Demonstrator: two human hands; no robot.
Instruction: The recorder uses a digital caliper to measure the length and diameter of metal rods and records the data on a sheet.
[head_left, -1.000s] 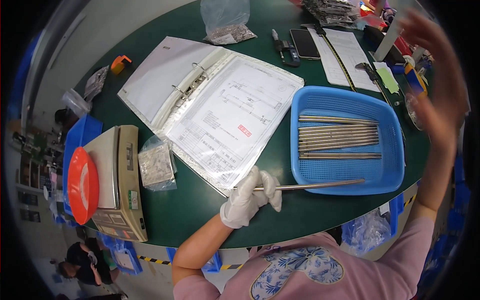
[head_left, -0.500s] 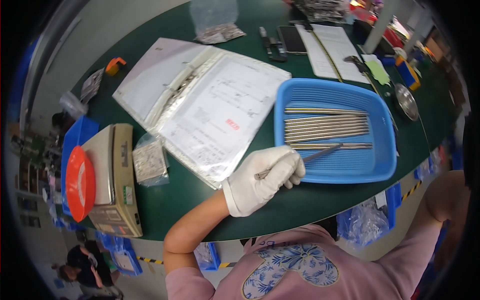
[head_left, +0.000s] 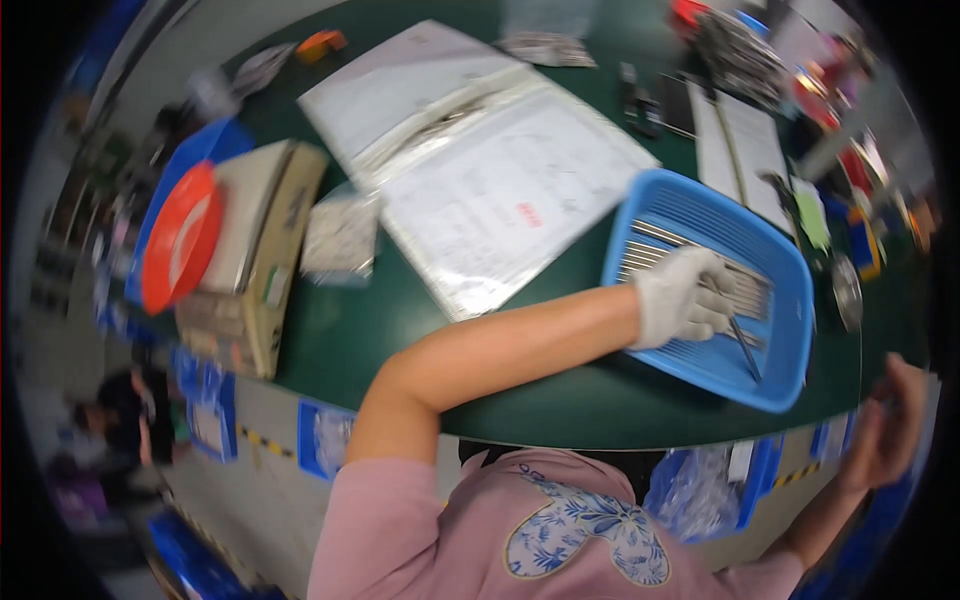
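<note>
My left hand (head_left: 690,300), in a white glove, is closed on a slim grey rod (head_left: 744,348) over the blue plastic basket (head_left: 630,215). The rod slants down toward the basket's near right side. Several silvery metal rods (head_left: 750,290) lie side by side in the basket, partly hidden behind my glove. Away from the table at the far right, my bare right hand (head_left: 890,430) is raised, a little blurred, with its fingers apart and nothing visible in it.
An open binder of papers (head_left: 500,200) lies left of the basket. Farther left are a bag of small parts (head_left: 340,238), a weighing scale (head_left: 275,250) and an orange-red dish (head_left: 183,240). A phone (head_left: 678,106), a paper sheet (head_left: 765,165) and a metal bowl (head_left: 847,295) lie behind and right.
My left hand has moved right with the grey rod, from the basket's near left edge to over the metal rods. My right hand has come into view at the right. The whole view has shifted.
</note>
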